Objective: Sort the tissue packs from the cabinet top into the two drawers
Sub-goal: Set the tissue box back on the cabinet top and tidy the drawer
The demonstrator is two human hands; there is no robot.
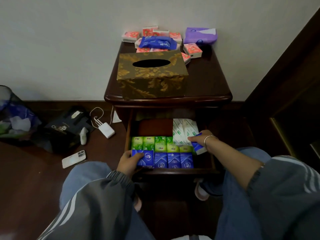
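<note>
The top drawer [174, 171] of the dark cabinet is pulled open. Inside lie a row of green tissue packs [155, 143] and, in front of them, a row of blue packs [174, 160]. My left hand [127, 161] grips a blue pack [144, 158] at the drawer's front left corner. My right hand [201, 140] holds another blue pack [198, 146] at the drawer's right side, next to a white-and-green pack [184, 130]. On the cabinet top [206, 78] at the back lie several red-and-pink packs [193, 50], a blue wipes pack [156, 42] and a purple pack [200, 35].
A gold-patterned tissue box [152, 75] stands at the front of the cabinet top. On the floor to the left are a phone [74, 159], a white charger with cables [106, 129], a dark bag [64, 130] and a mesh waste bin [12, 113]. A dark wooden frame [285, 75] rises on the right.
</note>
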